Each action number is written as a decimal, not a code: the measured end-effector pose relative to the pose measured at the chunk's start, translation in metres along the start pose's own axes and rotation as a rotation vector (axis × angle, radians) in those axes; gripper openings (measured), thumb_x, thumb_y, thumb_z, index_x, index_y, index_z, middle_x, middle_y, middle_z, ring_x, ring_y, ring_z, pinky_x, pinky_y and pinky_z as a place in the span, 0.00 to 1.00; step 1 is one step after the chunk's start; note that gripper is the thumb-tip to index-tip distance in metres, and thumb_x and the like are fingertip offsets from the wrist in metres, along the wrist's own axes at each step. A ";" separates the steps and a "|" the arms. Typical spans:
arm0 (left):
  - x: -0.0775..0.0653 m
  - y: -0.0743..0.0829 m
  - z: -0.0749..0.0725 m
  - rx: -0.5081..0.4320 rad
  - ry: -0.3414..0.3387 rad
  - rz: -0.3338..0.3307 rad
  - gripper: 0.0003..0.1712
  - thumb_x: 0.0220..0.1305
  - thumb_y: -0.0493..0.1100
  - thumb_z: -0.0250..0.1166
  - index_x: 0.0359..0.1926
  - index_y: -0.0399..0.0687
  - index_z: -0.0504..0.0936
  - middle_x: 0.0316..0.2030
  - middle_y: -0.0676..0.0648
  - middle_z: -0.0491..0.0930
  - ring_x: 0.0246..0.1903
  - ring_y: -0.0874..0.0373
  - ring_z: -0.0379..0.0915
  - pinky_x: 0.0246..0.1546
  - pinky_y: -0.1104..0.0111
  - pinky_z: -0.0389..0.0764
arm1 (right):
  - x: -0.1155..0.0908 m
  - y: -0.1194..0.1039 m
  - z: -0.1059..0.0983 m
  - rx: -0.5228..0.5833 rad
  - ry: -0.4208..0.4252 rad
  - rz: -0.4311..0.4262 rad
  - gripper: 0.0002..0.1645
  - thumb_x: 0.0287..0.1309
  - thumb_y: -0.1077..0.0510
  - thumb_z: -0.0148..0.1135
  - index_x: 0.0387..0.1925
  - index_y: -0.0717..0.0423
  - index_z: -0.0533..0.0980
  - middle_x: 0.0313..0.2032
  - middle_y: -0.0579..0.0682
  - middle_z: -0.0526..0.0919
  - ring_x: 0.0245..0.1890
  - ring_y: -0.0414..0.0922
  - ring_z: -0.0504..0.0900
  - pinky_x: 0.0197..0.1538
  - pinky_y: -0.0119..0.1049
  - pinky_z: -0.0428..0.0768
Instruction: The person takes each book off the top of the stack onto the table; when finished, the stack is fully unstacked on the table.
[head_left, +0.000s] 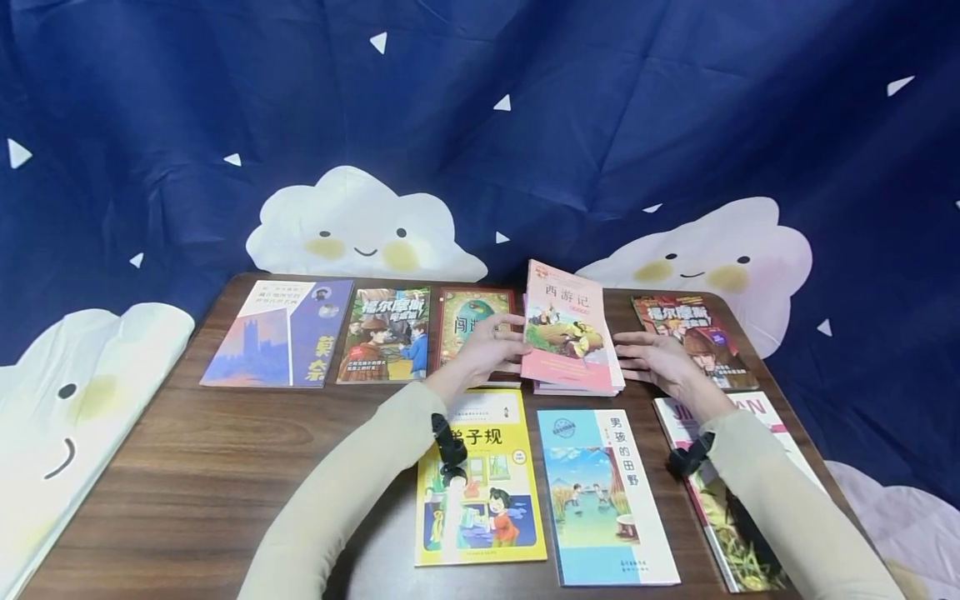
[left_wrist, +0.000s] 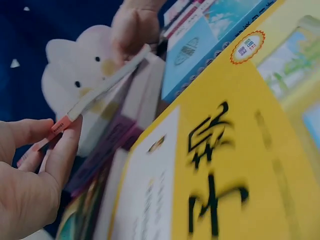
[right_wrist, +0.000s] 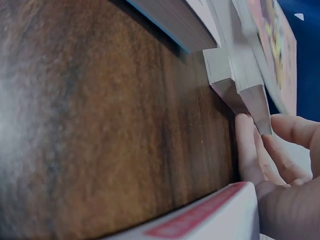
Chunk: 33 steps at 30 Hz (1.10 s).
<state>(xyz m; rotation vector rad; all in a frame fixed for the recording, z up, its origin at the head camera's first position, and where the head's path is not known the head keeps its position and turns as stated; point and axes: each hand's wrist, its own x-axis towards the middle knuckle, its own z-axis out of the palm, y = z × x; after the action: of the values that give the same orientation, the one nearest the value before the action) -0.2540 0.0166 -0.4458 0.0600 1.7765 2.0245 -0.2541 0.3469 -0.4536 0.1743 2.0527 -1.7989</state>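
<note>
My left hand (head_left: 491, 346) pinches a pink paperback book (head_left: 568, 325) by its left edge, thumb on one face and fingers on the other. The book tilts above a stack of thicker books (right_wrist: 240, 70), which it mostly covers in the head view. My right hand (head_left: 660, 360) is at the right side of that stack. In the right wrist view, its fairly straight fingers (right_wrist: 246, 137) are right at the stack's lower corner. Partly behind my left hand lies a green and red book (head_left: 450, 312).
Nearest me lie a yellow book (head_left: 487, 533), a blue and white book (head_left: 600, 533) and a magazine-like book (head_left: 720, 500) under my right forearm. A purple book (head_left: 307, 333) and a comic-style book (head_left: 384, 333) lie back left; a red-covered book (head_left: 697, 333) lies back right on the wooden table (head_left: 225, 467).
</note>
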 end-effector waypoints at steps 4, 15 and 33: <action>-0.017 0.009 -0.022 -0.014 -0.010 0.010 0.32 0.70 0.30 0.67 0.72 0.50 0.73 0.61 0.38 0.81 0.41 0.58 0.88 0.42 0.65 0.95 | 0.001 0.001 0.001 -0.040 0.011 0.010 0.38 0.78 0.61 0.57 0.79 0.71 0.55 0.35 0.33 0.89 0.37 0.34 0.89 0.45 0.28 0.92; -0.080 0.029 -0.093 -0.010 -0.016 0.103 0.34 0.71 0.28 0.64 0.74 0.45 0.68 0.44 0.54 0.86 0.42 0.60 0.87 0.44 0.62 0.95 | 0.002 -0.001 0.005 -0.070 0.011 0.001 0.39 0.76 0.59 0.60 0.78 0.71 0.58 0.34 0.33 0.89 0.36 0.33 0.88 0.43 0.28 0.91; -0.226 -0.008 -0.195 0.027 -0.081 0.136 0.26 0.76 0.29 0.58 0.68 0.54 0.70 0.53 0.55 0.88 0.48 0.60 0.88 0.48 0.57 0.94 | 0.004 -0.003 0.008 -0.065 0.027 0.020 0.39 0.75 0.58 0.62 0.78 0.68 0.59 0.34 0.34 0.89 0.36 0.34 0.88 0.43 0.28 0.91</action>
<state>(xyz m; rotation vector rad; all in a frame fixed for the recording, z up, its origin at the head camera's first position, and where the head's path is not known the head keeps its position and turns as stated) -0.1102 -0.2445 -0.4299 0.2744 1.7934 2.0604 -0.2576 0.3379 -0.4530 0.2010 2.1179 -1.7243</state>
